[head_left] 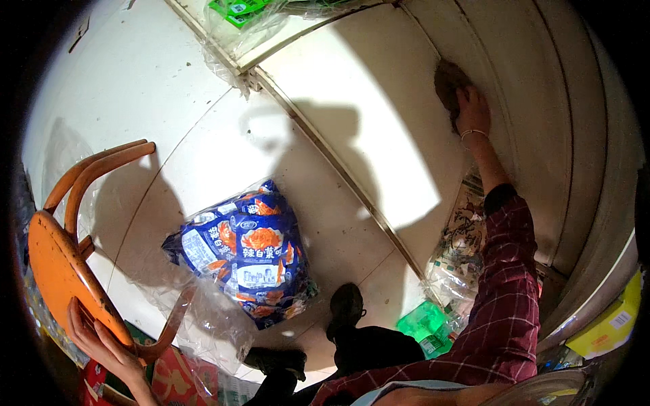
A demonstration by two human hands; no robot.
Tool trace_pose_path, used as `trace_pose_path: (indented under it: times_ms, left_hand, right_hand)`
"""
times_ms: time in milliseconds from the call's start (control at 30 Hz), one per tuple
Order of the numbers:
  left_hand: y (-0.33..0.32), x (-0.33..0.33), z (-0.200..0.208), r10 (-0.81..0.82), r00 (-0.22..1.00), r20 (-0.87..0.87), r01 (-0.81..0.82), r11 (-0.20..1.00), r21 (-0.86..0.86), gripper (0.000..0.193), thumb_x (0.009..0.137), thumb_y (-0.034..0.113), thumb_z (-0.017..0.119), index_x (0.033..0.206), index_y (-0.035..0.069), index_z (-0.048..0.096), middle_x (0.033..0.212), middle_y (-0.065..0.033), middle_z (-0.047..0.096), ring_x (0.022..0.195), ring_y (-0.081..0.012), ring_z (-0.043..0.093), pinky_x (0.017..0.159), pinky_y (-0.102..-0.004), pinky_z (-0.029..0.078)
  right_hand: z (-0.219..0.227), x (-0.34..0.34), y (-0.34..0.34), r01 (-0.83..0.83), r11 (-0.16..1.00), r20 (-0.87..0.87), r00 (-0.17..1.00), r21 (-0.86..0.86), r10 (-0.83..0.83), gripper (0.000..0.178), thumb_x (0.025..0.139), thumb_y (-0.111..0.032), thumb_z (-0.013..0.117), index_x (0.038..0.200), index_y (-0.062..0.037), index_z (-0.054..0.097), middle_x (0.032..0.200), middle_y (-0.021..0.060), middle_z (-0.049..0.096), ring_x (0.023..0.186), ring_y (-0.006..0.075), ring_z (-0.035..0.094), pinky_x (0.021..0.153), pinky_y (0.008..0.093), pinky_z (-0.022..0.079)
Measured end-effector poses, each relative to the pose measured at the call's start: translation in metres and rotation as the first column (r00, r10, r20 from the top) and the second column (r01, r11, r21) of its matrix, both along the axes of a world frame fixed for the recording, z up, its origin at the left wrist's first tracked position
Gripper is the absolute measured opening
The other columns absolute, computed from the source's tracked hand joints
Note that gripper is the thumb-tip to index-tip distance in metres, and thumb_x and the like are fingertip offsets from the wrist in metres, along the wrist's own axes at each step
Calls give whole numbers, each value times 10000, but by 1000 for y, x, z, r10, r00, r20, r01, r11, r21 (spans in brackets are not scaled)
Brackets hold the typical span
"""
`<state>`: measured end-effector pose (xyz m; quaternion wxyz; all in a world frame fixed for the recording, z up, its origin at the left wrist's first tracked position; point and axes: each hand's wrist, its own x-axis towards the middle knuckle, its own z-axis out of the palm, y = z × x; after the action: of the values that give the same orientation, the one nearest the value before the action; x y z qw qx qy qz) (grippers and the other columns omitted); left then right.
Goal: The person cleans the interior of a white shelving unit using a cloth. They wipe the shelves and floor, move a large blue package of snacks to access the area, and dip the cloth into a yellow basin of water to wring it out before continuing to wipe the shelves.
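Note:
My right hand [472, 111], arm stretched out far to the right, has its fingers closed on a dark brown rag [449, 84]. The rag is pressed against a pale panel [501, 176] with long ridges. At the lower left, my left hand [101, 345] rests with outstretched fingers on the seat of an orange round stool [71, 271] with worn paint. Between the stool and my feet lies a blue printed plastic food bag [261, 254] with orange pictures, loosely wrapped in clear plastic [217, 325].
A thin metal strip [338, 172] crosses the pale floor diagonally. Clear printed packaging [457, 250] and a green package [426, 328] lie near my right arm. More green packets [238, 9] lie at the top. A yellow box [609, 318] stands right, red printed boxes [172, 379] lower left.

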<state>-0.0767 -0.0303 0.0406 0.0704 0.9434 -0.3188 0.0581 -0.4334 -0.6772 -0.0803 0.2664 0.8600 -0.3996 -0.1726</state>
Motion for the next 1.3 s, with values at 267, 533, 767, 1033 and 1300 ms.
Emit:
trace_pose_path:
  times_ms: [267,533,767,1033,1300]
  left_hand:
    - [-3,1,-1,-5,999,34,4,999,42,508,971,340,297,1348,7,371,1346,-176,393,1272,-319,364,1065,-451,280]
    - [0,5,-2,-15,1000,-8,15,1000,-4,496,969,316,318,1334,-13,382,1336,-192,400,1266,-328,371,1068,-440,277]
    - [-5,7,-3,-42,998,38,41,999,10,452,978,275,327,1311,-17,414,1329,-188,410,1251,-328,385,1061,-436,273]
    - [3,6,-4,-24,999,29,24,1000,15,471,976,303,321,1319,-6,411,1321,-184,417,1254,-325,380,1052,-447,281]
    - [-6,2,-1,-26,1000,13,26,1000,-3,475,972,303,326,1317,-11,410,1333,-188,404,1258,-335,378,1046,-451,284]
  right_hand:
    - [-36,70,-35,-101,988,327,935,-118,135,395,821,-108,556,1216,-100,566,1268,125,481,1144,312,492,953,396,433]
    - [-53,129,-100,-147,979,446,873,-138,194,344,837,-121,520,1170,-85,598,1212,147,509,1112,327,497,942,410,429]
    - [-57,100,-29,-346,938,588,756,-15,289,353,818,-50,554,1169,-64,593,1191,163,484,1118,333,474,976,410,391]
    - [-54,18,29,-411,911,687,671,32,279,365,881,-285,563,1203,-114,577,1286,259,404,1174,407,421,997,495,362]
    - [-69,148,-70,-45,984,717,691,175,-95,447,908,-432,488,1268,-176,552,1377,201,373,1215,353,420,1046,433,326]
